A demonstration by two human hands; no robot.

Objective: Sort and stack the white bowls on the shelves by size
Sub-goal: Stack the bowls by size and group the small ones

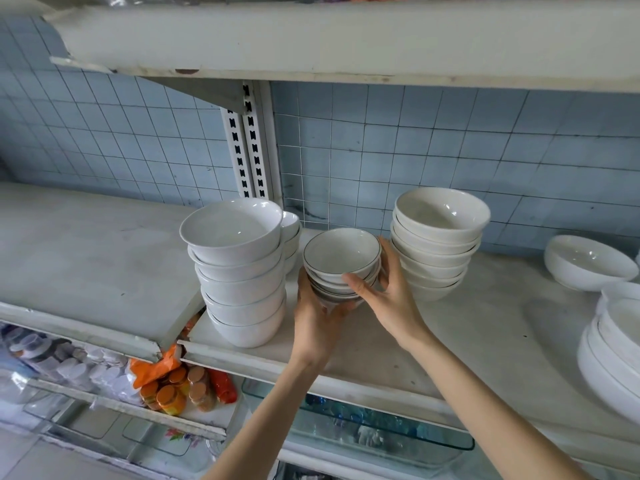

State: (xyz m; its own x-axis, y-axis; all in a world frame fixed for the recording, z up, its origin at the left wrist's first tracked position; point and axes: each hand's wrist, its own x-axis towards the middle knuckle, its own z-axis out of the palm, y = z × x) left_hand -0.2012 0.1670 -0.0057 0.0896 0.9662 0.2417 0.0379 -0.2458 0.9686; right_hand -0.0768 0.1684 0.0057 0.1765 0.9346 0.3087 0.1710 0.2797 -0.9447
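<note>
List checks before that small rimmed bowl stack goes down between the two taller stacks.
1. Left hand cups the small stack from below: ok.
2. Right hand grips its side: ok.
3. Lower bowls nested level: cannot tell, the hands cover them.
4. Gap to the left stack: ok.
5. Gap to the right stack: cannot tell, fingers lie between.
6. Bare shelf between the stacks: ok.

Bare left grip, bare right grip, slender bare forearms

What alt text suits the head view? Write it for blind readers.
Left hand and right hand grip a short stack of dark-rimmed bowls between a taller left bowl stack and right bowl stack on a shelf; a lone bowl sits farther right.
</note>
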